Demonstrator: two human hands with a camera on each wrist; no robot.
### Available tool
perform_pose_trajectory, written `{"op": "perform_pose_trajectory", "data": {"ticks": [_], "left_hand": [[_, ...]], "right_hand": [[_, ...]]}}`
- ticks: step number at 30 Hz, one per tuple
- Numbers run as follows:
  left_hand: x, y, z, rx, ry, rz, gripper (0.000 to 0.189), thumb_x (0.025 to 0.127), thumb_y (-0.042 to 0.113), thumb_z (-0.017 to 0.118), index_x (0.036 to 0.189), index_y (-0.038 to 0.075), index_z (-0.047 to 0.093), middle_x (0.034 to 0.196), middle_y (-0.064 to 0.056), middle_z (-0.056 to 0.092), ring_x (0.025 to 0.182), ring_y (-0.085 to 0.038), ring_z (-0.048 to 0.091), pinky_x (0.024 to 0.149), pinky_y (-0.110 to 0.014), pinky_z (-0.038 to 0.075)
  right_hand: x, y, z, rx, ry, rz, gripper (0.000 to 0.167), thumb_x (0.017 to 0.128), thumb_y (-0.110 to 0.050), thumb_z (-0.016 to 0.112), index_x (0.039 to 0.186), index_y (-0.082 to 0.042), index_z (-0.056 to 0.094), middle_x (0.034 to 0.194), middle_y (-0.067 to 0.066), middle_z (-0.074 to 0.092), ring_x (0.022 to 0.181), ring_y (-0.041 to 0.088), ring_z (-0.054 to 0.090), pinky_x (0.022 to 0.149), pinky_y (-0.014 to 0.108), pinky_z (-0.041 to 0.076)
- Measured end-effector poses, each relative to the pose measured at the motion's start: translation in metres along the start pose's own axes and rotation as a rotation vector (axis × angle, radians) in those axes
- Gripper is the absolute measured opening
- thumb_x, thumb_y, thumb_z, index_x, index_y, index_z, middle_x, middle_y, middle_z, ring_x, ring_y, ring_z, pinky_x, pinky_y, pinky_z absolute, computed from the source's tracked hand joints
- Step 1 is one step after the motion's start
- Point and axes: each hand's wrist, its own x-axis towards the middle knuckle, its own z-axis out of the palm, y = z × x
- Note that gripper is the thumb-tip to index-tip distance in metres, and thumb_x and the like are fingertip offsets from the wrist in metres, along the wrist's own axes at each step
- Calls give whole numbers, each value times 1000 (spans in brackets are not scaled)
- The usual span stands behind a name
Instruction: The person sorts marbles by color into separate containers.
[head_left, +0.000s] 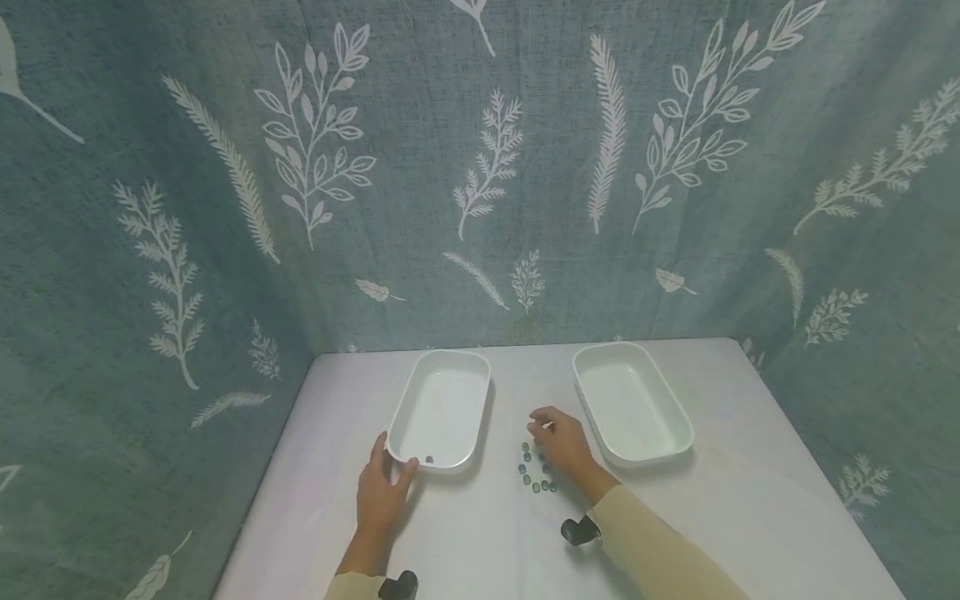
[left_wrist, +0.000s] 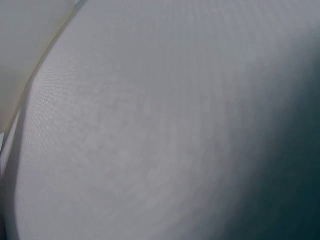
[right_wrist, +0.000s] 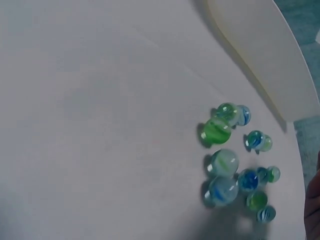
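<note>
Nearest, both forearms are covered by beige sleeves (head_left: 660,542), and a dark device (head_left: 579,531) is worn at each wrist. The left grip (head_left: 380,496) is spread about the near left corner of the left tray (head_left: 442,408); its rim is touched by the thumb and fingers. The right grip (head_left: 564,442) is held over the far right part of a group of glass marbles (right_wrist: 224,163), its fingers bent; whether anything is pinched between them cannot be told. The marbles, green, blue and clear, are laid in a loose ring on the white counter (head_left: 480,542), between the near ends of the two trays. A single marble (head_left: 429,459) is seen inside the left tray, by its near wall. The right tray (head_left: 633,404) is set beyond the right forearm, near the far edge. Farthest back, the counter is bordered by green-blue fabric (head_left: 420,183), printed with pale leaves.
</note>
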Motion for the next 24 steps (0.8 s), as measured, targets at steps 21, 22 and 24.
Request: {"op": "perform_pose_trajectory", "data": {"ticks": [21,22,24], "left_hand": [[1,-2,0,0,19,16,81,87,43,71,149,8,33,145,-19,45,131,-42,42,106,-61,30],[1,-2,0,4,17,14,81,87,44,71,150,8,33,145,-19,45,131,-42,42,106,-61,30],[1,-1,-1,8,10,13,82,87,45,70,150,8,32,145,-19,45,131,-42,42,106,-61,30]], "right_hand": [[-56,37,-8,-3,64,45,24,90,-29,69,109,-15,69,87,-9,63,75,10,56,65,27,50],[-59,39,-8,3,61,48,24,90,-28,69,109,-15,69,86,-9,63,74,10,56,64,27,50],[-63,42,-9,16,52,59,24,89,-27,70,109,-15,69,84,-10,62,74,10,55,64,26,50]]}}
